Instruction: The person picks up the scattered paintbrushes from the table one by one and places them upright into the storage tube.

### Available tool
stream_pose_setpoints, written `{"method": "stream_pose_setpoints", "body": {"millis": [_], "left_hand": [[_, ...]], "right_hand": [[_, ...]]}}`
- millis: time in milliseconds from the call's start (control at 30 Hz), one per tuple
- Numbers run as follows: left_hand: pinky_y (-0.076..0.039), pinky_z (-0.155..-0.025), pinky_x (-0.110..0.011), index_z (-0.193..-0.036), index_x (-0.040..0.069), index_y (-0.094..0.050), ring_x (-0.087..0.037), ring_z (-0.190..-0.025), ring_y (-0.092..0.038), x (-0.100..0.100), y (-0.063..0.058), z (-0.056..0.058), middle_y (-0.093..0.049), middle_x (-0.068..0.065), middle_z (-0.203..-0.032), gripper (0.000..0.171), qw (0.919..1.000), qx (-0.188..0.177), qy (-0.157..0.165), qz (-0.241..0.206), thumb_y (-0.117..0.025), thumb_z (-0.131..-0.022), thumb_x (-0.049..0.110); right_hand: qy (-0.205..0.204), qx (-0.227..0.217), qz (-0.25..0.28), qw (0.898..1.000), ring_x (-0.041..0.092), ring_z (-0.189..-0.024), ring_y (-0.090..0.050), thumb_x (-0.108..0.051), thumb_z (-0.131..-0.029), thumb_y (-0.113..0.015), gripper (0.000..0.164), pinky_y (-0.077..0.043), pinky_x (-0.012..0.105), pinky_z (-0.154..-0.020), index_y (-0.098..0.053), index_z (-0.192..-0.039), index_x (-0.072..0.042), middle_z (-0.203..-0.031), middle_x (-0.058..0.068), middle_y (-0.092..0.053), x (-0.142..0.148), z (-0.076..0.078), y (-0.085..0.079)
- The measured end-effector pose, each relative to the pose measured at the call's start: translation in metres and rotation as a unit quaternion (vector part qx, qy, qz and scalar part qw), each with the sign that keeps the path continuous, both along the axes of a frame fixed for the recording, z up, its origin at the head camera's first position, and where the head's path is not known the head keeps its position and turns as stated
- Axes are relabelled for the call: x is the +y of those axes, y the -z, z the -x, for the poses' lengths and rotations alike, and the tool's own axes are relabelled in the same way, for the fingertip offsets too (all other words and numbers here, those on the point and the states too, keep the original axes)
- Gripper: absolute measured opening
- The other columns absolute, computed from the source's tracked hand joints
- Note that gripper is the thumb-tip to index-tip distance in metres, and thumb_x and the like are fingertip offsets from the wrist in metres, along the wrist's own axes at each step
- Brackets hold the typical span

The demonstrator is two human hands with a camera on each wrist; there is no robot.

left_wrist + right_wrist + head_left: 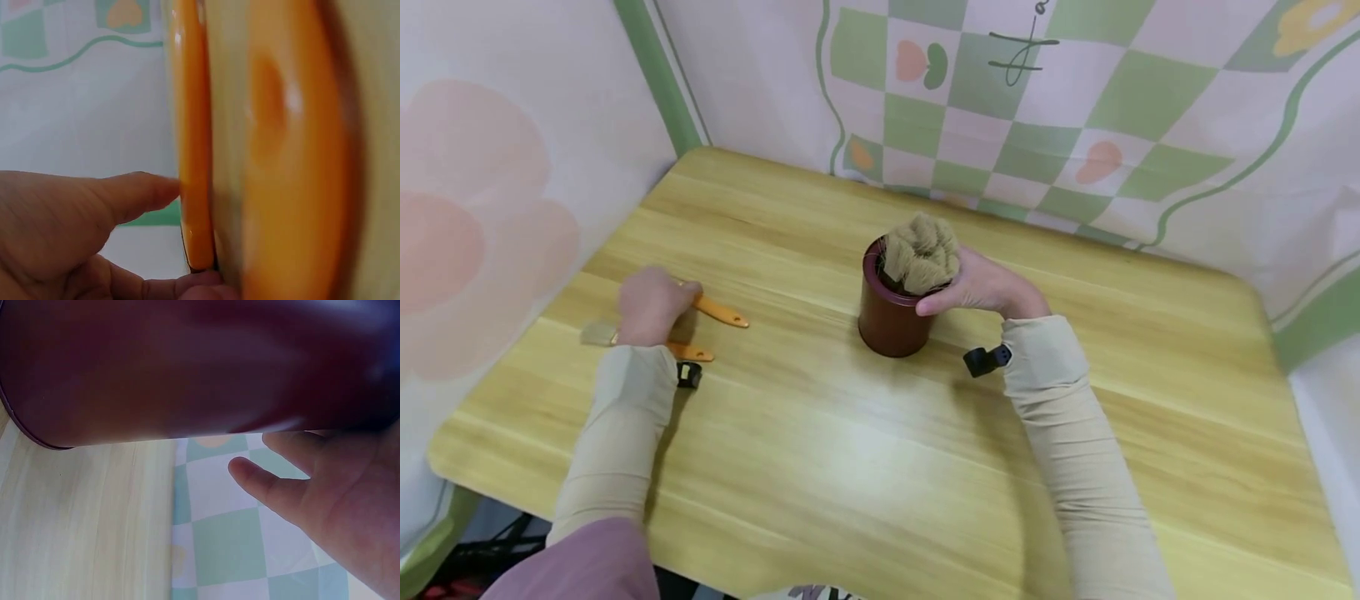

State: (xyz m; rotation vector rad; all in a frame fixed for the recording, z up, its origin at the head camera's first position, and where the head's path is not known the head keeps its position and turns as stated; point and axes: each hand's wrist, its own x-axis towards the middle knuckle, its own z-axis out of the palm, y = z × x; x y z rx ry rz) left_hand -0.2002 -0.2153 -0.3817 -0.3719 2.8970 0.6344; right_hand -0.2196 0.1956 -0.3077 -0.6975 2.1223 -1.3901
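At the left of the table my left hand (651,304) pinches the farther of two paintbrushes by its orange handle (721,312). In the left wrist view the thumb meets one side of that handle (195,150), with fingertips by its lower end; the hand hides its bristles in the head view. Below the hand lies the second paintbrush (692,352), pale bristles pointing left. My right hand (992,287) grips a dark red-brown cup (895,321) near its rim, thumb in front. Tan clumps of bristles (921,250) stick up from the cup.
The wooden table (850,450) has rounded corners. A printed cloth (985,125) with green checks hangs along its back edge, and a white cloth (490,250) with pink flowers hangs at the left. Black wrist cameras (987,361) sit on both wrists.
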Motion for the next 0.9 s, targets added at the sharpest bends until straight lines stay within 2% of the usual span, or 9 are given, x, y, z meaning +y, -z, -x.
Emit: {"method": "stream_pose_setpoints", "body": {"millis": [133, 233, 400, 467, 600, 700, 800, 900], "left_hand": [[-0.048, -0.059, -0.036, -0.056, 0.008, -0.047, -0.023, -0.064, -0.050, 0.007, -0.001, 0.001, -0.053, -0.012, -0.069, 0.044, 0.9995, -0.001, -0.004, -0.032, -0.059, -0.088, 0.037], [-0.045, -0.057, -0.034, -0.059, 0.008, -0.046, -0.022, -0.062, -0.046, 0.011, -0.001, 0.003, -0.049, -0.009, -0.068, 0.041, 0.9989, 0.009, 0.002, -0.045, -0.062, -0.088, 0.032], [-0.045, -0.060, -0.037, -0.077, -0.002, -0.056, -0.028, -0.065, -0.051, 0.016, 0.000, 0.006, -0.056, -0.013, -0.069, 0.022, 0.9970, 0.053, 0.019, -0.053, -0.062, -0.082, 0.019], [-0.049, -0.061, -0.038, -0.077, -0.004, -0.060, -0.029, -0.063, -0.059, 0.019, 0.000, 0.008, -0.061, -0.015, -0.067, 0.021, 0.9968, 0.047, 0.022, -0.061, -0.061, -0.081, 0.017], [-0.049, -0.060, -0.032, -0.064, 0.000, -0.065, -0.020, -0.050, -0.059, 0.024, -0.002, 0.011, -0.062, -0.008, -0.054, 0.028, 0.9973, 0.016, 0.021, -0.068, -0.062, -0.082, 0.021], [-0.045, -0.058, -0.028, -0.064, 0.003, -0.064, -0.014, -0.047, -0.056, 0.028, -0.002, 0.012, -0.058, -0.002, -0.050, 0.027, 0.9967, 0.006, 0.012, -0.080, -0.062, -0.083, 0.022], [-0.045, -0.058, -0.029, -0.072, 0.000, -0.064, -0.020, -0.057, -0.058, 0.032, -0.002, 0.012, -0.060, -0.007, -0.059, 0.025, 0.9954, 0.009, -0.005, -0.096, -0.061, -0.084, 0.022], [-0.045, -0.066, -0.036, -0.081, -0.005, -0.062, -0.030, -0.071, -0.056, 0.035, -0.003, 0.012, -0.061, -0.017, -0.077, 0.029, 0.9956, 0.031, -0.011, -0.087, -0.058, -0.085, 0.024]], "right_hand": [[-0.008, 0.008, -0.004, 1.000, 0.024, -0.139, -0.033, -0.014, -0.069, -0.086, 0.100, -0.019, 0.046, -0.119, -0.025, -0.149, -0.008, -0.148, 0.011, -0.037, -0.001, 0.002, -0.001], [-0.006, 0.013, -0.009, 1.000, 0.024, -0.139, -0.033, -0.015, -0.069, -0.086, 0.100, -0.019, 0.046, -0.120, -0.025, -0.149, -0.008, -0.148, 0.011, -0.038, -0.001, 0.002, -0.002], [-0.001, 0.015, -0.010, 1.000, 0.024, -0.139, -0.034, -0.014, -0.069, -0.086, 0.100, -0.019, 0.045, -0.120, -0.026, -0.148, -0.008, -0.148, 0.012, -0.039, 0.000, 0.001, -0.003], [-0.001, 0.017, -0.009, 1.000, 0.023, -0.139, -0.034, -0.014, -0.069, -0.086, 0.100, -0.019, 0.045, -0.120, -0.027, -0.148, -0.008, -0.148, 0.012, -0.039, 0.000, 0.001, -0.003], [0.003, 0.015, -0.007, 1.000, 0.024, -0.138, -0.035, -0.013, -0.068, -0.086, 0.098, -0.019, 0.045, -0.119, -0.028, -0.147, -0.007, -0.147, 0.013, -0.040, 0.001, -0.001, -0.003], [0.004, 0.011, -0.007, 1.000, 0.024, -0.138, -0.035, -0.012, -0.068, -0.086, 0.098, -0.019, 0.044, -0.120, -0.028, -0.147, -0.007, -0.147, 0.013, -0.041, 0.001, -0.001, -0.002], [0.001, 0.010, -0.005, 1.000, 0.024, -0.139, -0.034, -0.012, -0.069, -0.086, 0.099, -0.019, 0.045, -0.120, -0.027, -0.148, -0.007, -0.148, 0.013, -0.040, 0.001, -0.001, -0.001], [-0.001, 0.010, -0.004, 1.000, 0.024, -0.139, -0.034, -0.014, -0.069, -0.086, 0.099, -0.019, 0.045, -0.120, -0.027, -0.148, -0.007, -0.147, 0.012, -0.040, 0.001, -0.001, -0.001]]}}
